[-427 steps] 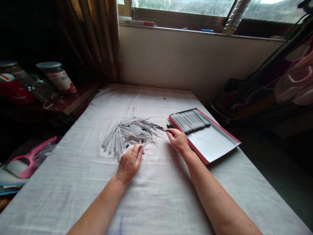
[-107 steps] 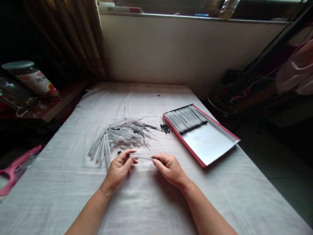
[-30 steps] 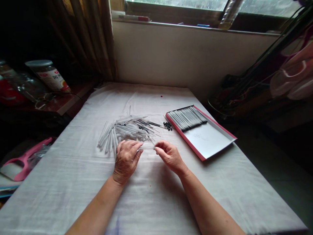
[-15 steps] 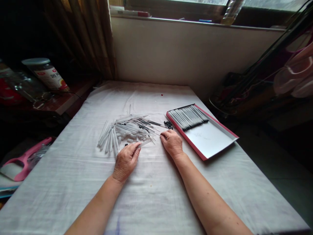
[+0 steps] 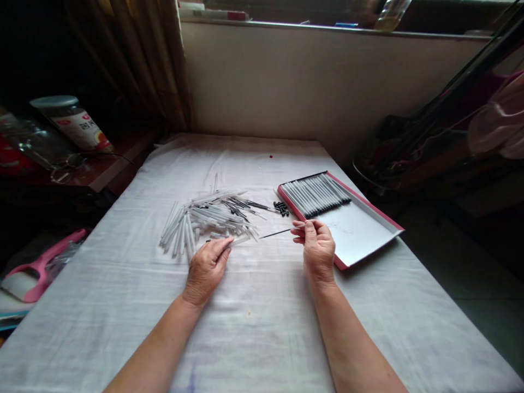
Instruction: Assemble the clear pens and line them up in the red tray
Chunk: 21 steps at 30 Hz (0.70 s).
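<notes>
My left hand (image 5: pixel 208 268) is closed on a translucent pen barrel (image 5: pixel 241 239), its free end pointing right. My right hand (image 5: pixel 317 245) pinches the whitish end of a thin pen refill (image 5: pixel 275 233), whose dark length points left toward that barrel; the two are apart. Beyond my left hand lies a loose heap of clear pen barrels (image 5: pixel 186 232), with dark refills (image 5: pixel 241 206) on its right side. A small pile of black pen caps (image 5: pixel 281 208) sits between the heap and a red-edged box (image 5: pixel 341 259).
Inside the box, a row of black-capped pens (image 5: pixel 317 195) fills the far part. A white cloth (image 5: pixel 245 349) covers the table. A tiny red piece (image 5: pixel 271 156) lies at the back. On the left are a lidded jar (image 5: pixel 77 123) and a pink-handled object (image 5: pixel 45 265).
My right hand has lifted off the cloth beside the caps and moved right and nearer, bringing up a refill. My left hand keeps the barrel almost where it was.
</notes>
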Each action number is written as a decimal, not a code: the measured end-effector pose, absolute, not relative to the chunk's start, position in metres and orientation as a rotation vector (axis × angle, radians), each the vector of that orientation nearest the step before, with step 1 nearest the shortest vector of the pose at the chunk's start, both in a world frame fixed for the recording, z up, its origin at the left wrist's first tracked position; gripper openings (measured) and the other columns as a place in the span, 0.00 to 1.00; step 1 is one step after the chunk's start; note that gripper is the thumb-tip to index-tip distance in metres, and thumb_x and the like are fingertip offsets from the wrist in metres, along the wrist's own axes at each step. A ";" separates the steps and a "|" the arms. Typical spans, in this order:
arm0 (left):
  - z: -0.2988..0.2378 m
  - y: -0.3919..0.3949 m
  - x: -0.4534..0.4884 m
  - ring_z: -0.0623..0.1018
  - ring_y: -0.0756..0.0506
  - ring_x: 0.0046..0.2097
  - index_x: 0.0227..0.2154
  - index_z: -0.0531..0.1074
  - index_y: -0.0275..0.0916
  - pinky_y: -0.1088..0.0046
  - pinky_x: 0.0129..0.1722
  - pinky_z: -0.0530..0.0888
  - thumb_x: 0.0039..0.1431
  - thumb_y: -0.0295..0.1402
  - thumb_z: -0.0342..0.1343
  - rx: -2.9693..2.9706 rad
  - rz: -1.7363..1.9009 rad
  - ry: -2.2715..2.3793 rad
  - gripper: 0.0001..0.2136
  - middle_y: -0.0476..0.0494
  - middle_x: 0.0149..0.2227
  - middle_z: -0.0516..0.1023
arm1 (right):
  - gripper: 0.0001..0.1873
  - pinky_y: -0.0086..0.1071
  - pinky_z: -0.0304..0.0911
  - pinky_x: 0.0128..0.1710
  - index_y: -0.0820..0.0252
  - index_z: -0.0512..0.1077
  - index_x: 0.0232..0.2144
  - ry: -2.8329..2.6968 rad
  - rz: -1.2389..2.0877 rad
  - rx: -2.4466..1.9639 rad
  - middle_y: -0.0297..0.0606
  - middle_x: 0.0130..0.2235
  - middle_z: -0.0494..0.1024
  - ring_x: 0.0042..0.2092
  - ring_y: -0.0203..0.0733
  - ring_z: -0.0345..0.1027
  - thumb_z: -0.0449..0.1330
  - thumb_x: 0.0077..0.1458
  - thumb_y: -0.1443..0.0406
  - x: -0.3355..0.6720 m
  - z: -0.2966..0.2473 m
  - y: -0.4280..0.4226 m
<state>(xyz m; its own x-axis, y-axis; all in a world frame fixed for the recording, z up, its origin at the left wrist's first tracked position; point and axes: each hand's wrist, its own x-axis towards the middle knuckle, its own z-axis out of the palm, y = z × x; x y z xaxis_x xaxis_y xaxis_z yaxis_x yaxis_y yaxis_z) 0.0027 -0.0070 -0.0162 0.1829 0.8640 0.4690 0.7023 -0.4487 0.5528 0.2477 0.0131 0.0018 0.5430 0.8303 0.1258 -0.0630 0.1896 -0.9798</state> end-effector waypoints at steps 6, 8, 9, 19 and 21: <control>-0.018 -0.007 0.003 0.79 0.44 0.43 0.46 0.75 0.42 0.66 0.44 0.74 0.62 0.32 0.51 2.282 1.095 1.514 0.12 0.42 0.41 0.81 | 0.15 0.26 0.66 0.24 0.59 0.65 0.36 -0.754 0.749 -1.171 0.38 0.33 0.81 0.28 0.36 0.74 0.59 0.56 0.53 0.245 0.012 0.008; -0.017 -0.007 0.003 0.79 0.44 0.43 0.46 0.75 0.42 0.66 0.44 0.74 0.63 0.32 0.51 2.308 1.084 1.506 0.12 0.42 0.41 0.81 | 0.15 0.26 0.67 0.24 0.59 0.65 0.36 -0.749 0.768 -1.164 0.37 0.33 0.81 0.28 0.36 0.74 0.59 0.56 0.53 0.244 0.013 0.008; -0.017 -0.007 0.004 0.79 0.44 0.43 0.46 0.75 0.42 0.65 0.44 0.74 0.63 0.33 0.51 2.319 1.079 1.500 0.12 0.42 0.41 0.81 | 0.15 0.26 0.67 0.24 0.59 0.64 0.36 -0.752 0.779 -1.165 0.37 0.33 0.81 0.28 0.35 0.75 0.58 0.56 0.53 0.243 0.013 0.007; -0.012 -0.010 0.007 0.79 0.43 0.43 0.47 0.75 0.43 0.65 0.45 0.74 0.63 0.33 0.51 2.341 1.064 1.435 0.12 0.42 0.41 0.81 | 0.15 0.27 0.68 0.25 0.59 0.66 0.34 -0.842 0.924 -1.174 0.39 0.34 0.81 0.29 0.37 0.75 0.59 0.55 0.53 0.226 0.009 0.004; -0.011 -0.012 0.009 0.79 0.44 0.43 0.47 0.75 0.42 0.65 0.46 0.74 0.63 0.33 0.51 2.347 1.058 1.402 0.12 0.42 0.41 0.82 | 0.15 0.27 0.67 0.25 0.60 0.68 0.33 -0.908 0.958 -1.179 0.40 0.33 0.81 0.29 0.37 0.74 0.59 0.54 0.54 0.220 0.008 0.002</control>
